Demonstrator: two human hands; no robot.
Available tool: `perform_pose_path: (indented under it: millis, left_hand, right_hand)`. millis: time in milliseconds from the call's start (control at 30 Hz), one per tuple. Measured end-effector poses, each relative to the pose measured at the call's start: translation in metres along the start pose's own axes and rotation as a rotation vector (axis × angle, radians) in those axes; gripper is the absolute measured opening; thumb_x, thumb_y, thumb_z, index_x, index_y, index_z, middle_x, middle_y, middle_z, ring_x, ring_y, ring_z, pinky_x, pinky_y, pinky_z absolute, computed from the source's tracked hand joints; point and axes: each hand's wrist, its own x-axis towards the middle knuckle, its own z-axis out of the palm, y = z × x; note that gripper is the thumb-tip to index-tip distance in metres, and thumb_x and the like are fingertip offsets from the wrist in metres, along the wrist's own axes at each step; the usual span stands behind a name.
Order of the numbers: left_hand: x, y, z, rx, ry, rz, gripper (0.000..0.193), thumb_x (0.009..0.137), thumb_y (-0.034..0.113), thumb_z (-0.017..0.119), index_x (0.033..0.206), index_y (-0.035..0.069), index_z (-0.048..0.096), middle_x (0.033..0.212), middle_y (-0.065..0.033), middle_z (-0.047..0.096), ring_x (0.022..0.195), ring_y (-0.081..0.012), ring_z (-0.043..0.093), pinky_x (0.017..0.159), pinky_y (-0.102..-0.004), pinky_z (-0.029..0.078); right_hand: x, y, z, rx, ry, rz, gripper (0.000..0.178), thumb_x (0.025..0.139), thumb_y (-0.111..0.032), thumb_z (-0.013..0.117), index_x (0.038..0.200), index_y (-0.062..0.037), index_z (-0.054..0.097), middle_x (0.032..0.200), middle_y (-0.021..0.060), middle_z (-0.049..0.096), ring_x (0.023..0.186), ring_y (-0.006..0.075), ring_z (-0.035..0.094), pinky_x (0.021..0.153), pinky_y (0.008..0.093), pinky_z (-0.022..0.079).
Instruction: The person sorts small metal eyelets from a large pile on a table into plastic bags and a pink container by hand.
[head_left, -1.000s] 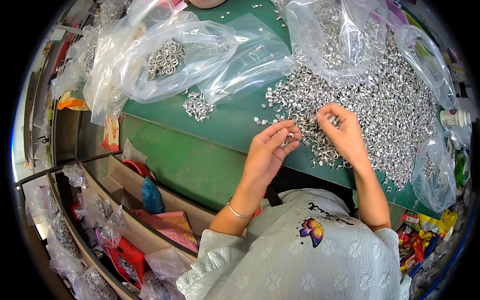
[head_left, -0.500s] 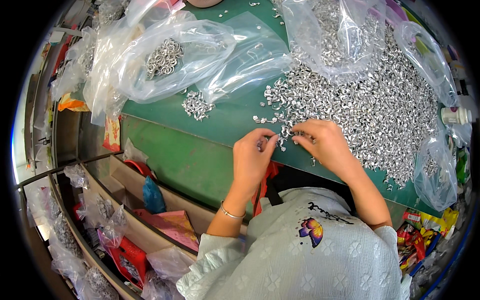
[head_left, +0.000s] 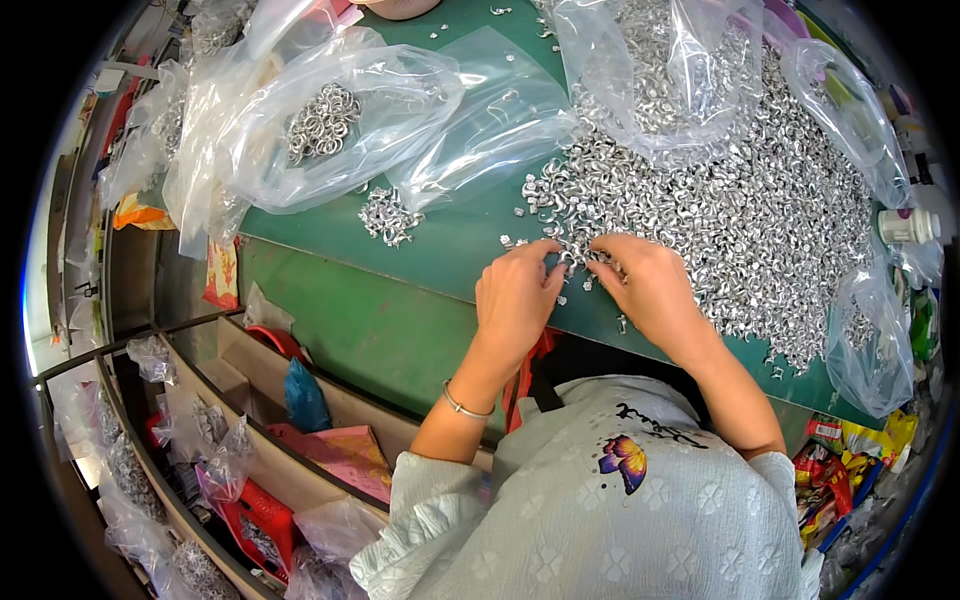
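A wide heap of small curved silver metal pieces (head_left: 760,230) covers the right of the green table. At its near left edge, my left hand (head_left: 515,295) is bent inward, with thumb and fingertips around a few pieces. Facing it from the right, my right hand (head_left: 650,290) has its thumb and forefinger curled close together at the same edge. Silver bits show between the two sets of fingertips. What each hand grips is too small to make out. Farther left lies a small separate pile of silver pieces (head_left: 389,216).
An open clear plastic bag (head_left: 410,95) holds silver rings (head_left: 323,122) at the back left. Another clear bag (head_left: 660,110) lies over the heap. A white bottle (head_left: 908,226) stands at the right edge. Compartments with bagged parts and a red basket (head_left: 262,515) lie lower left.
My left hand has moved forward to the edge of the heap, its fingertips now among the pieces. My right hand has shifted slightly, and its fingers stay curled. The view has shifted slightly.
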Motion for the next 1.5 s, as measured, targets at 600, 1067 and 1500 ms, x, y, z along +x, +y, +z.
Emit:
perform_pose_path:
  millis: [600,1067,1500]
  left_hand:
    - [0.003,-0.004,-0.003,-0.042,-0.03,0.01,0.021,0.073,0.008,0.07,0.094,0.006,0.065,0.057,-0.0069,0.05,0.051,-0.0221,0.048,0.05,-0.0337,0.039]
    - [0.016,-0.009,-0.006,-0.205,-0.142,-0.011,0.014,0.074,0.008,0.07,0.085,0.003,0.063,0.057,-0.0022,0.049,0.051,-0.0139,0.045,0.047,-0.0296,0.036]
    - [0.009,-0.019,-0.022,-1.647,-0.17,-0.314,0.013,0.088,0.015,0.058,0.088,0.003,0.054,0.075,-0.0034,0.049,0.055,-0.0062,0.037,0.042,-0.0163,0.026]
  right_hand:
    - [0.003,0.0,0.003,0.103,-0.06,-0.053,0.014,0.078,-0.012,0.065,0.091,-0.0061,0.063,0.079,0.0124,0.063,0.068,0.0322,0.062,0.059,0.04,0.049]
    - [-0.001,0.006,0.012,-0.121,-0.035,-0.267,0.006,0.081,-0.01,0.06,0.083,-0.0048,0.058,0.072,0.0096,0.058,0.056,0.0254,0.061,0.048,0.0365,0.047]
    - [0.008,0.027,-0.017,1.634,-0.138,0.6,0.026,0.093,-0.023,0.048,0.084,-0.0004,0.056,0.06,0.0024,0.046,0.044,0.0081,0.039,0.033,0.0191,0.023]
